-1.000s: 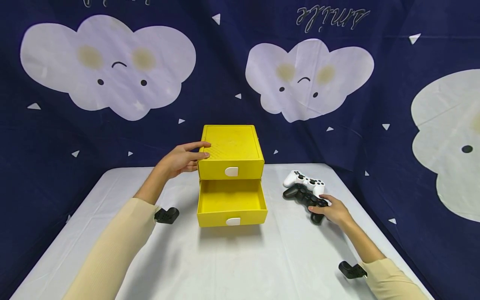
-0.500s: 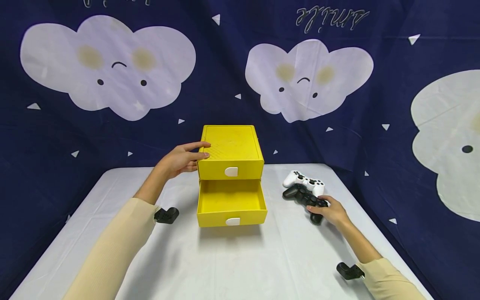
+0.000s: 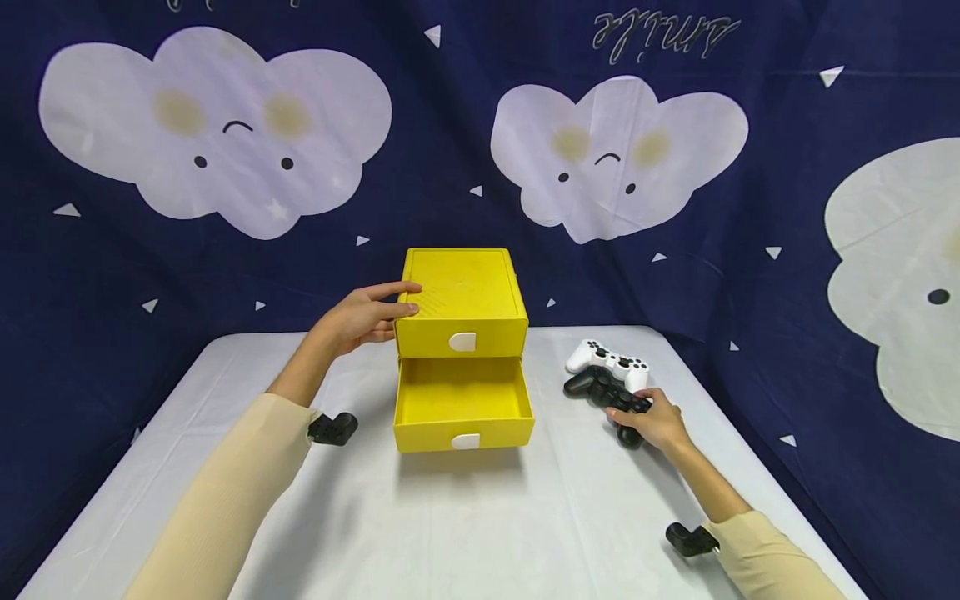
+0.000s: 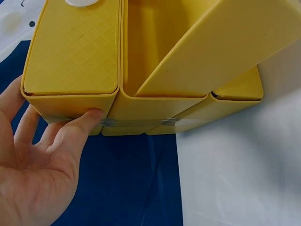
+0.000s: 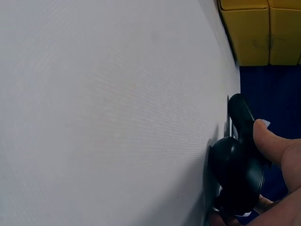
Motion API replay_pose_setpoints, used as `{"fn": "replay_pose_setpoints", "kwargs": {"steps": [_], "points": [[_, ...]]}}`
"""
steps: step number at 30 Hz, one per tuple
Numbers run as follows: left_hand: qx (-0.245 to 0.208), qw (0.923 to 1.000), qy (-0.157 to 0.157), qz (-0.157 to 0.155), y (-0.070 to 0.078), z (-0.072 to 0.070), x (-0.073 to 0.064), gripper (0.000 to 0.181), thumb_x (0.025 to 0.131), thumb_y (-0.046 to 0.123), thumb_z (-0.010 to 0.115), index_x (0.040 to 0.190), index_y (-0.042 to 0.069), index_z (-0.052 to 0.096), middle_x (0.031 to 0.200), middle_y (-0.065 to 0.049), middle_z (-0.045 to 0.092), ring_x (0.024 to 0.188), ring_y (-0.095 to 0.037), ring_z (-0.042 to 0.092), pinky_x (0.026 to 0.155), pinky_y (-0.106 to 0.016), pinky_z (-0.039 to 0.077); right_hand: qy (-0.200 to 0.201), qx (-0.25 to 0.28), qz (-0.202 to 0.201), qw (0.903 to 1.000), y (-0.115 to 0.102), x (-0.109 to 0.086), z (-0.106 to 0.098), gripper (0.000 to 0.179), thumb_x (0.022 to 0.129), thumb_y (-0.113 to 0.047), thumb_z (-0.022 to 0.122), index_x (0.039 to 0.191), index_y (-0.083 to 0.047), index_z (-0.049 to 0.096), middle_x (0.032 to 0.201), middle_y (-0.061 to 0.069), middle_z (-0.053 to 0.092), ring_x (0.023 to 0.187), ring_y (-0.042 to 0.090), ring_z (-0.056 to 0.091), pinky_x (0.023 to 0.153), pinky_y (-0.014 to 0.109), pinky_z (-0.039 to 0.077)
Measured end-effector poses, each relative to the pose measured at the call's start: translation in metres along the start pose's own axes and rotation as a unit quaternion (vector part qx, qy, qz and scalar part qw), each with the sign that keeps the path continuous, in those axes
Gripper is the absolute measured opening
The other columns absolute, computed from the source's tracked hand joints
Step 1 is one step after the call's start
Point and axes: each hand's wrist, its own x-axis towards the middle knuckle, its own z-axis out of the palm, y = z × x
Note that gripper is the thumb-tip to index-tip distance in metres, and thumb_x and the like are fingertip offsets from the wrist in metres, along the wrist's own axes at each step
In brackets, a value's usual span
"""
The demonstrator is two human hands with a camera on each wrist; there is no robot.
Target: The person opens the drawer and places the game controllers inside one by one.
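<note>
A yellow drawer unit (image 3: pixel 465 283) stands on the white table with its top drawer closed. The drawer below (image 3: pixel 461 392) is pulled out, its inside bare. My left hand (image 3: pixel 358 321) rests at the unit's upper left edge, two straight fingers on the top and the others against the side. In the left wrist view a fingertip (image 4: pixel 96 114) presses the side wall. At the right, my right hand (image 3: pixel 660 421) pinches the near end of a black game controller (image 3: pixel 600 385) between thumb and fingers. A white game controller (image 3: pixel 607 362) lies just behind the black one.
The white tablecloth (image 3: pixel 465 533) spreads in front of the unit. Behind the table hangs a dark blue curtain (image 3: pixel 442 167) with clouds, which also runs along the right side. A black device sits at each sleeve cuff. The closed bottom drawer (image 4: pixel 240 87) shows in the left wrist view.
My right hand has shifted slightly left, with its thumb and fingers further over the black game controller. The left hand and the drawer unit have stayed in place.
</note>
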Motion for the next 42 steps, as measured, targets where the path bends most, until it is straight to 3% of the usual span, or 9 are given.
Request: {"fn": "replay_pose_setpoints", "kwargs": {"steps": [7, 15, 22, 31, 42], "points": [[0.001, 1.0000, 0.001, 0.001, 0.0025, 0.0008, -0.0004, 0.054, 0.099, 0.027, 0.068, 0.150, 0.027, 0.051, 0.144, -0.008, 0.054, 0.090, -0.015, 0.063, 0.080, -0.023, 0.054, 0.016, 0.000, 0.001, 0.9999, 0.0024, 0.0027, 0.0026, 0.087, 0.080, -0.050, 0.082, 0.138, 0.003, 0.043, 0.135, 0.036, 0.048, 0.125, 0.051, 0.041, 0.103, 0.061, 0.038], [-0.004, 1.0000, -0.003, 0.002, 0.0021, 0.0006, 0.0021, 0.056, 0.099, 0.025, 0.069, 0.151, 0.025, 0.049, 0.154, -0.009, 0.047, 0.112, -0.021, 0.064, 0.090, -0.029, 0.056, 0.022, 0.001, 0.003, 0.9997, 0.0022, 0.0054, 0.0057, 0.088, 0.081, -0.050, 0.082, 0.138, 0.003, 0.043, 0.136, 0.035, 0.047, 0.127, 0.052, 0.039, 0.104, 0.063, 0.037], [-0.010, 0.9999, -0.001, 0.000, 0.0007, 0.0004, 0.0031, 0.055, 0.099, 0.025, 0.069, 0.150, 0.025, 0.050, 0.150, -0.009, 0.050, 0.102, -0.019, 0.064, 0.080, -0.023, 0.055, 0.034, 0.013, 0.000, 0.9994, 0.0011, 0.0029, 0.0062, 0.084, 0.079, -0.047, 0.084, 0.135, 0.004, 0.047, 0.133, 0.034, 0.052, 0.127, 0.052, 0.038, 0.105, 0.062, 0.037], [-0.003, 1.0000, -0.001, 0.001, -0.0020, 0.0008, 0.0020, 0.055, 0.099, 0.026, 0.069, 0.151, 0.025, 0.050, 0.152, -0.009, 0.049, 0.108, -0.020, 0.065, 0.086, -0.026, 0.057, 0.069, 0.009, 0.002, 0.9976, 0.0031, 0.0008, 0.0061, 0.079, 0.074, -0.050, 0.087, 0.126, 0.000, 0.056, 0.128, 0.033, 0.059, 0.122, 0.051, 0.046, 0.101, 0.059, 0.039], [-0.002, 1.0000, -0.002, 0.001, -0.0002, 0.0007, 0.0005, 0.055, 0.099, 0.026, 0.068, 0.150, 0.026, 0.050, 0.148, -0.009, 0.052, 0.098, -0.017, 0.064, 0.079, -0.023, 0.054, 0.093, 0.007, -0.003, 0.9957, 0.0033, -0.0028, 0.0049, 0.075, 0.072, -0.047, 0.089, 0.124, -0.002, 0.060, 0.126, 0.032, 0.062, 0.120, 0.051, 0.049, 0.099, 0.057, 0.039]]}}
